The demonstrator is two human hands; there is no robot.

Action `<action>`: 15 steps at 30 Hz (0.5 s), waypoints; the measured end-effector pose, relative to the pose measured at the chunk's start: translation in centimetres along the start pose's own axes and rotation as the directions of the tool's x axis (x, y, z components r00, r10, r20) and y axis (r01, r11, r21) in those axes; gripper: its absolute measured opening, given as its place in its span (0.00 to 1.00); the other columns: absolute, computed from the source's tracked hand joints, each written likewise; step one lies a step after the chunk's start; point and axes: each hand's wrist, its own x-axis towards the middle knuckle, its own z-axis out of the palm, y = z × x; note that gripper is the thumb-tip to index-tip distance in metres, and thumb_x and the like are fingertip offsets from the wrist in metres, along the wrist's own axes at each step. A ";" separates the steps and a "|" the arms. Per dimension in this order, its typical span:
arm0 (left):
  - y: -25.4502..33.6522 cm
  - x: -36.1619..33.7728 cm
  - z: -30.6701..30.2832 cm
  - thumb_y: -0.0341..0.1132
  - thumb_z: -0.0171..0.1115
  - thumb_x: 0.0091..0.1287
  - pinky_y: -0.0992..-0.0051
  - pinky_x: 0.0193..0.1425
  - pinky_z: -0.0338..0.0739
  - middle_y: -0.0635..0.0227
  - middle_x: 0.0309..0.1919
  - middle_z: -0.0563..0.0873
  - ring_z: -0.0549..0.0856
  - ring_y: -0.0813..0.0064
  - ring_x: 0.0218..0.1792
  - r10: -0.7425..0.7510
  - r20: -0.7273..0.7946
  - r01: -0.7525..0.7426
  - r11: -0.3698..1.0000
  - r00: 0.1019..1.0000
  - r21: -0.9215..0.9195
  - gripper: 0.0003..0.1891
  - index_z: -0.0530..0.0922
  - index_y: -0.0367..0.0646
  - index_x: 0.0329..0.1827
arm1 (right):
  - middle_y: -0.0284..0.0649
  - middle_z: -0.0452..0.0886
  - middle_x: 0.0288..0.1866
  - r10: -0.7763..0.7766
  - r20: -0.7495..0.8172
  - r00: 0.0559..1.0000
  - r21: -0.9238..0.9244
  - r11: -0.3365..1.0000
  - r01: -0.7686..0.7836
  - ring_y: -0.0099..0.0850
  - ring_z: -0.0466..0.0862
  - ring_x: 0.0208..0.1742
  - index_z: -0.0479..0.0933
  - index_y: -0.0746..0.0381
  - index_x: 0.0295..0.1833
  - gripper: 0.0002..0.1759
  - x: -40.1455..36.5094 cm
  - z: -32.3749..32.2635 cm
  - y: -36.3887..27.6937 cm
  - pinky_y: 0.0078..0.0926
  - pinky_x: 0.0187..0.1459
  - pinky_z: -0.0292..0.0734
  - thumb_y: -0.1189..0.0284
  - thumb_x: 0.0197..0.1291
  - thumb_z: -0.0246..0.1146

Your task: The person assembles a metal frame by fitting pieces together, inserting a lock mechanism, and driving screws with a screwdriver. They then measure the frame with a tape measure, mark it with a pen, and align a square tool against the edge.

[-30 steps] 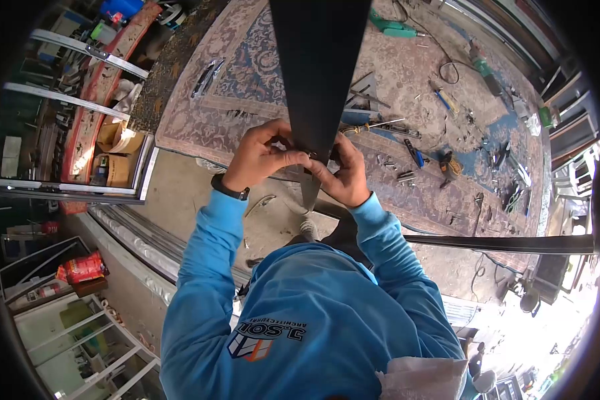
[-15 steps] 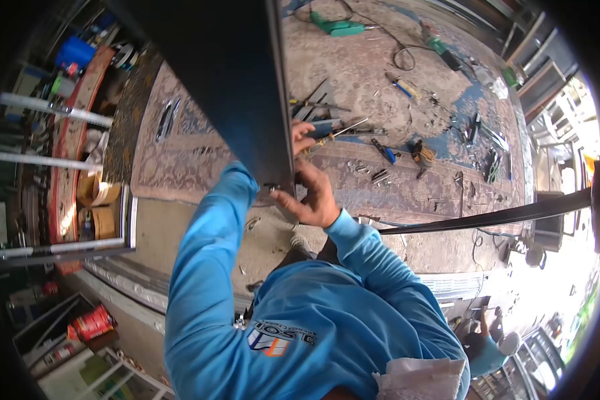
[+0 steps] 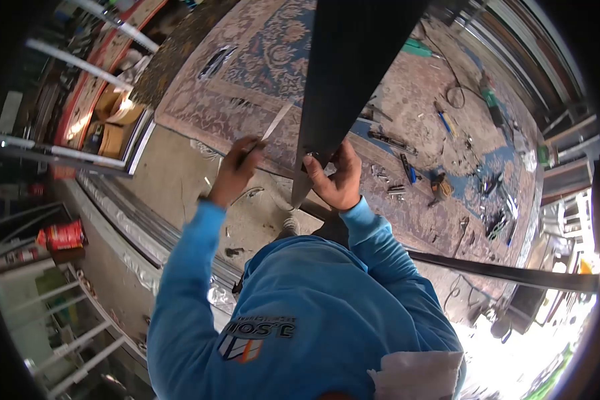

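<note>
My left hand [image 3: 239, 170] is closed round the dark handle of a slim tool, whose long pale blade or shaft [image 3: 277, 121] points up and right over the carpet. A long dark panel or profile [image 3: 343, 73] stands tall in front of me, its narrow end low near my legs. My right hand [image 3: 338, 179] grips its right edge near that end. The thumb lies on the face beside a small metal piece [image 3: 311, 155], and the other fingers are partly hidden behind the edge.
Hand tools and metal bits lie on the patterned carpet [image 3: 247, 127] to the right. A green power tool [image 3: 490, 100] lies further back. Another long dark bar [image 3: 507, 272] runs to the right. Metal frames [image 3: 80, 153] stand at the left.
My left hand has come out from behind the panel and moved left, with the slim tool in it. The panel now leans the other way, its top further right. The view has shifted.
</note>
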 end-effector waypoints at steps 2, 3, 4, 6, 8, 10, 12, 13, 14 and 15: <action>2.7 -9.6 0.4 0.34 0.60 0.80 0.82 0.28 0.67 0.74 0.33 0.81 0.72 0.88 0.26 0.156 -0.200 -0.119 0.976 0.967 0.183 0.21 0.74 0.39 0.72 | 0.41 0.85 0.41 -0.040 -0.020 0.999 0.001 0.999 0.040 0.27 0.82 0.41 0.79 0.66 0.52 0.19 0.0 0.3 0.4 0.28 0.46 0.79 0.69 0.61 0.74; 3.7 -13.8 1.1 0.35 0.60 0.80 0.82 0.28 0.67 0.73 0.34 0.83 0.72 0.88 0.25 0.226 -0.251 -0.160 0.953 0.941 0.255 0.22 0.74 0.39 0.73 | 0.39 0.85 0.42 -0.029 -0.017 0.999 0.038 0.999 0.030 0.26 0.83 0.42 0.78 0.66 0.53 0.19 0.0 0.3 0.3 0.27 0.47 0.79 0.70 0.62 0.74; 5.5 -17.0 2.6 0.31 0.60 0.78 0.80 0.32 0.73 0.68 0.38 0.86 0.77 0.84 0.29 0.296 -0.239 -0.182 0.895 0.925 0.406 0.22 0.75 0.35 0.73 | 0.39 0.85 0.42 -0.020 -0.017 1.000 0.051 0.998 0.021 0.25 0.83 0.43 0.78 0.67 0.54 0.19 -0.2 0.5 0.2 0.27 0.47 0.80 0.72 0.62 0.74; 7.6 -20.1 5.4 0.26 0.67 0.70 0.70 0.43 0.82 0.51 0.39 0.88 0.87 0.65 0.37 0.413 -0.244 -0.244 0.822 0.878 0.514 0.21 0.81 0.31 0.65 | 0.39 0.85 0.43 -0.008 -0.013 1.000 0.074 0.997 0.009 0.25 0.84 0.44 0.77 0.67 0.55 0.19 -0.1 0.6 -0.2 0.26 0.48 0.80 0.74 0.63 0.74; 8.8 -21.4 7.1 0.25 0.68 0.68 0.69 0.42 0.82 0.50 0.39 0.88 0.88 0.60 0.36 0.382 -0.218 -0.208 0.806 0.898 0.554 0.21 0.81 0.31 0.65 | 0.39 0.86 0.45 0.007 0.014 1.000 0.093 0.996 -0.008 0.25 0.86 0.46 0.76 0.69 0.56 0.18 -0.1 0.6 -0.7 0.25 0.49 0.82 0.77 0.64 0.72; 8.7 -21.5 8.2 0.25 0.68 0.69 0.68 0.42 0.82 0.50 0.39 0.88 0.88 0.58 0.36 0.342 -0.252 -0.172 0.837 0.906 0.519 0.21 0.81 0.31 0.65 | 0.40 0.86 0.45 0.015 0.025 1.000 0.106 0.994 -0.018 0.25 0.86 0.46 0.75 0.69 0.56 0.18 0.0 0.5 -1.1 0.26 0.49 0.82 0.77 0.65 0.71; 8.7 -21.1 9.0 0.24 0.67 0.69 0.68 0.41 0.82 0.50 0.39 0.88 0.88 0.58 0.35 0.338 -0.270 -0.167 0.848 0.902 0.504 0.21 0.81 0.31 0.65 | 0.41 0.86 0.45 -0.024 0.021 1.000 0.119 0.993 0.021 0.25 0.86 0.45 0.75 0.70 0.56 0.18 0.1 0.4 -0.5 0.26 0.48 0.83 0.78 0.64 0.72; 8.6 -20.9 9.2 0.24 0.67 0.69 0.68 0.41 0.82 0.50 0.39 0.88 0.88 0.58 0.35 0.348 -0.272 -0.176 0.846 0.897 0.504 0.21 0.81 0.31 0.65 | 0.41 0.86 0.45 -0.038 0.012 0.999 0.126 0.991 0.036 0.25 0.86 0.45 0.75 0.70 0.56 0.18 0.0 0.4 -0.3 0.26 0.47 0.83 0.78 0.64 0.72; 8.6 -20.9 9.5 0.24 0.67 0.69 0.68 0.41 0.82 0.50 0.39 0.88 0.89 0.58 0.35 0.357 -0.271 -0.184 0.844 0.894 0.504 0.21 0.81 0.31 0.65 | 0.41 0.86 0.45 -0.033 0.022 0.999 0.122 0.992 0.031 0.25 0.86 0.45 0.75 0.70 0.56 0.18 0.0 0.3 -0.3 0.26 0.47 0.83 0.78 0.64 0.72; 8.6 -21.0 9.6 0.24 0.67 0.69 0.69 0.42 0.82 0.51 0.40 0.88 0.88 0.61 0.36 0.348 -0.274 -0.171 0.842 0.896 0.512 0.21 0.81 0.31 0.65 | 0.41 0.86 0.45 -0.030 0.030 0.999 0.118 0.993 0.026 0.25 0.86 0.45 0.76 0.70 0.55 0.18 0.1 0.2 -0.3 0.26 0.47 0.83 0.78 0.64 0.71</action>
